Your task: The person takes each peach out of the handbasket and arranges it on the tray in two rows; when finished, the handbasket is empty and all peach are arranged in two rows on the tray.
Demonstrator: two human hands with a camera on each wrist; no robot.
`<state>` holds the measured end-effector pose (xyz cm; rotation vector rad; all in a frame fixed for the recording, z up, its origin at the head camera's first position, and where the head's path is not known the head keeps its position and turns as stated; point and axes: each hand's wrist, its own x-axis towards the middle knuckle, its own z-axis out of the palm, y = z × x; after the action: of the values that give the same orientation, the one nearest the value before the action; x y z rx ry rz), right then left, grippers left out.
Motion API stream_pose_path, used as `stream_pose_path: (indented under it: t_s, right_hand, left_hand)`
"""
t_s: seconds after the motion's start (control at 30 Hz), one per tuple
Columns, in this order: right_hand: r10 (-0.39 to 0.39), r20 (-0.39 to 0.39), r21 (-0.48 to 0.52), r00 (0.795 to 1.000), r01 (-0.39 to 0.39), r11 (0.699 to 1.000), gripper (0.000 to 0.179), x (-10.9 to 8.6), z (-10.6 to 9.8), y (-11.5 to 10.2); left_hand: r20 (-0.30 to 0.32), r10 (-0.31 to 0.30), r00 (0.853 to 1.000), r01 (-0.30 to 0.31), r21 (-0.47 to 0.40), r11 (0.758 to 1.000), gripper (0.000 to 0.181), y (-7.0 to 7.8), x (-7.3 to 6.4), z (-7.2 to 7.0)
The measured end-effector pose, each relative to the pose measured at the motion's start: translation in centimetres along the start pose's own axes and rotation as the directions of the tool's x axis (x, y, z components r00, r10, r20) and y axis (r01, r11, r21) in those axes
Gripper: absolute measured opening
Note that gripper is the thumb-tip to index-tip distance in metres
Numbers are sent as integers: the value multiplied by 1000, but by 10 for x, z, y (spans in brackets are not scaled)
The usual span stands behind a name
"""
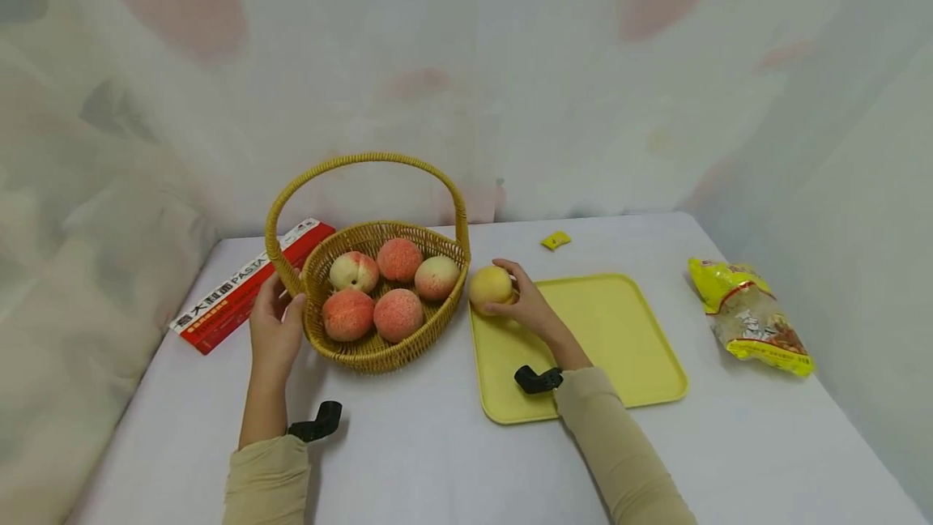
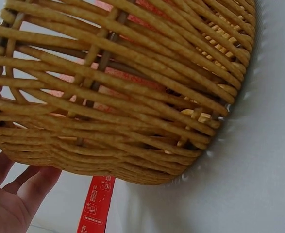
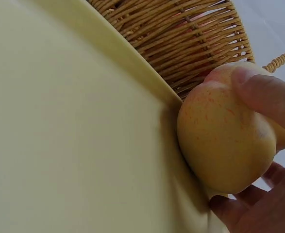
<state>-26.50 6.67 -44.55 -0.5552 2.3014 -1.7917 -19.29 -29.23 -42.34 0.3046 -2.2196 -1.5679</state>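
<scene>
A wicker basket (image 1: 386, 359) with a tall hooped handle holds several peaches (image 1: 398, 316), some pink-red and some pale. My left hand (image 1: 275, 329) grips its left side where the handle meets the rim, thumb in front and fingers partly hidden behind. The left wrist view shows the fingertips against the basket's woven edge (image 2: 84, 167). My right hand (image 1: 528, 305) holds a yellow peach (image 1: 490, 287) between thumb and fingers at the upper left corner of a yellow tray (image 1: 605, 339). Up close, this peach (image 3: 225, 136) has faint red flecks and sits against the tray's raised edge.
Behind the basket on the left lies a red and white pasta box (image 1: 244, 290). A small yellow wrapped packet (image 1: 556, 241) is beyond the tray. At the right is a yellow and clear plastic food bag (image 1: 754, 318). Draped cloth walls (image 1: 466, 87) surround the white table (image 1: 408, 460).
</scene>
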Motion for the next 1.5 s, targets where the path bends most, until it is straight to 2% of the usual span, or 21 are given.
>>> stream_pose_path:
  t_s: [0.1, 0.2, 0.4, 0.53, 0.63, 0.8, 0.87, 0.93, 1.0, 1.07, 1.1, 1.2, 1.27, 1.37, 1.43, 1.5]
  right_hand:
    - [14, 40, -20, 999, -13, 1000, 79, 0, 3, -2]
    - [39, 39, -20, 998, -39, 999, 80, -1, 3, -3]
    - [30, 21, 21, 999, -31, 999, 80, -5, -8, -4]
    - [-2, -20, 18, 1000, 2, 1000, 77, -11, -18, -12]
    - [-23, -87, 0, 996, 23, 1000, 73, -17, -23, -22]
    - [-91, -229, 93, 969, 114, 989, 67, -20, -25, -35]
    - [-138, -265, 170, 954, 187, 968, 64, -19, -20, -37]
    - [-189, -264, 249, 946, 256, 934, 62, -15, -10, -40]
    - [-232, -221, 316, 947, 295, 902, 61, -11, 4, -43]
    - [-259, -133, 359, 957, 290, 887, 60, -5, 22, -48]
    - [-264, -75, 364, 962, 273, 890, 60, -1, 31, -50]
    - [-250, 106, 309, 963, 207, 928, 60, 13, 54, -55]
    - [-221, 206, 235, 953, 171, 957, 59, 23, 64, -57]
    - [-151, 308, 38, 939, 147, 988, 60, 38, 73, -62]
    - [-92, 352, -124, 932, 144, 982, 62, 47, 77, -67]
    - [-39, 401, -248, 915, 150, 957, 64, 55, 81, -72]
  left_hand:
    - [-10, -43, 999, 43, 30, 999, 48, -1, -6, -5]
    - [-10, -64, 998, 64, 24, 998, 48, -2, -7, -6]
    - [-7, -47, 999, 48, 22, 999, 49, -3, -2, -1]
    - [1, -34, 999, 34, 15, 999, 48, -2, 0, 2]
    - [5, -25, 1000, 25, 6, 1000, 48, -1, 0, 2]
    - [2, -15, 1000, 16, -11, 1000, 48, 1, 1, 2]
    - [0, -5, 1000, 5, -15, 1000, 48, 1, 1, 3]
    - [-4, 8, 1000, -8, -20, 1000, 48, 1, 0, 3]
    - [-8, 18, 1000, -19, -25, 1000, 48, 0, 0, 2]
    - [-7, 16, 1000, -16, -24, 1000, 48, 0, 1, 2]
    - [-5, 8, 1000, -8, -21, 1000, 48, -1, 1, 2]
    - [5, -16, 1000, 16, -14, 1000, 49, 0, 0, 2]
    - [15, -33, 999, 33, -13, 999, 49, 0, -1, 3]
    - [25, -38, 999, 38, -16, 999, 50, 0, -1, 3]
    - [23, -31, 999, 32, -17, 999, 50, 0, -1, 3]
    - [17, -21, 1000, 21, -11, 1000, 49, 0, -1, 2]
